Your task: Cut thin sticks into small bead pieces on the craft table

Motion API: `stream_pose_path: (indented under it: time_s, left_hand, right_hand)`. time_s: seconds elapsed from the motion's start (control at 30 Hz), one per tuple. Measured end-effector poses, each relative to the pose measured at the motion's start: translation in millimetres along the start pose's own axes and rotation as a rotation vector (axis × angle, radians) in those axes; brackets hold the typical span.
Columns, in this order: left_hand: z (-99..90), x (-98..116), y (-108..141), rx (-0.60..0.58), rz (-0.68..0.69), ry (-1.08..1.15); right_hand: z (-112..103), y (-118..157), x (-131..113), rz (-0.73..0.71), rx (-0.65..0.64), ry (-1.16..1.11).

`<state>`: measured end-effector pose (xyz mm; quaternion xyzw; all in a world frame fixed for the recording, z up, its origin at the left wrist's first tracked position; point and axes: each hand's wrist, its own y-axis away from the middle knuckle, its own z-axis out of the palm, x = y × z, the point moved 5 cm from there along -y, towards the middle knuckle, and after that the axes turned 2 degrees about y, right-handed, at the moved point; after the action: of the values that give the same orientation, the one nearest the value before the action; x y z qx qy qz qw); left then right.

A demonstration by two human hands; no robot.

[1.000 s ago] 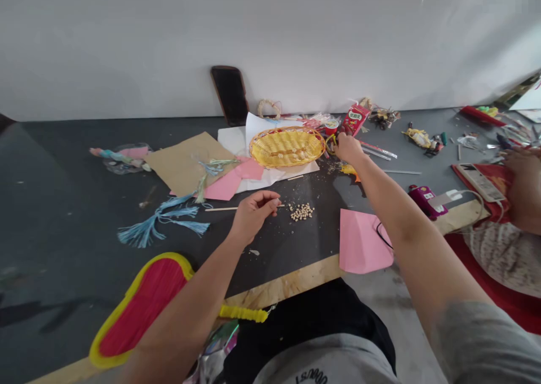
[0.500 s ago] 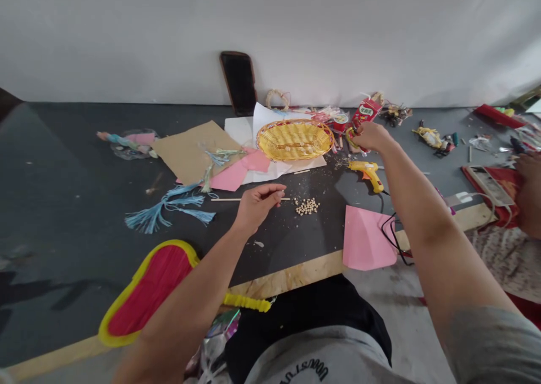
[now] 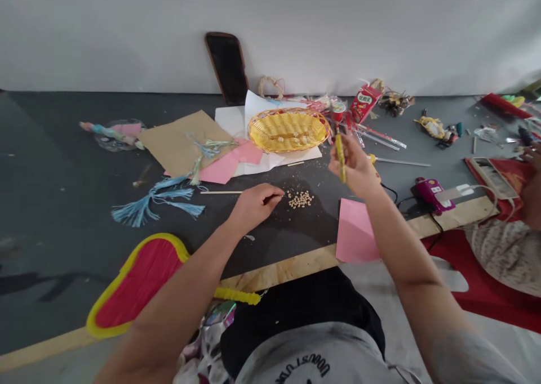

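My left hand point(image 3: 258, 204) is closed in a pinch on a thin pale stick point(image 3: 220, 192), which sticks out to the left just above the dark tabletop. Right of its fingertips lies a small heap of short pale pieces point(image 3: 300, 199). My right hand point(image 3: 354, 161) is raised near the basket's right end, gripping a pair of scissors point(image 3: 340, 156) by yellow handles; their dark blades point away from me and are blurred. A yellow oval wicker basket point(image 3: 289, 129) rests on papers beyond both hands. The glue gun point(image 3: 373, 164) is mostly hidden behind my right wrist.
Blue tassels point(image 3: 156, 204) and brown paper point(image 3: 186, 142) lie left. A red and yellow padded shape point(image 3: 139, 285) overhangs the front edge. Pink paper point(image 3: 356, 232) sits beneath my right forearm. A phone point(image 3: 228, 68) leans on the wall. Another person's hand point(image 3: 535, 164) is far right.
My right hand has come back from beside the red drink carton, bringing the scissors toward me and to the left. My left hand still pinches the stick. The view has shifted slightly.
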<state>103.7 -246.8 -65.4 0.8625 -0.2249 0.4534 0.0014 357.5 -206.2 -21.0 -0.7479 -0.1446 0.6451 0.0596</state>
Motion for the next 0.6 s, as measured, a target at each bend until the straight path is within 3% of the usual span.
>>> stream_pose_path:
  time_s: [0.1,0.2,0.37,0.5,0.6]
  left_hand:
    - [1.6,1,0,-0.029,0.072,-0.078]
    - [0.0,1,1,-0.024,0.104,-0.126]
    - [5.9,15,3,-0.025,0.214,-0.272]
    - [32.0,35,5,-0.169,0.324,-0.458]
    - [46.9,37,10,-0.314,0.335,-0.563]
  right_hand:
    - [35,7,16,0.002,0.024,-0.05]
    - [51,9,35,0.063,0.078,-0.147]
    - [48,9,52,0.146,0.184,-0.321]
    - [45,8,50,0.119,0.228,-0.315]
    - [45,7,47,0.085,0.209,-0.304]
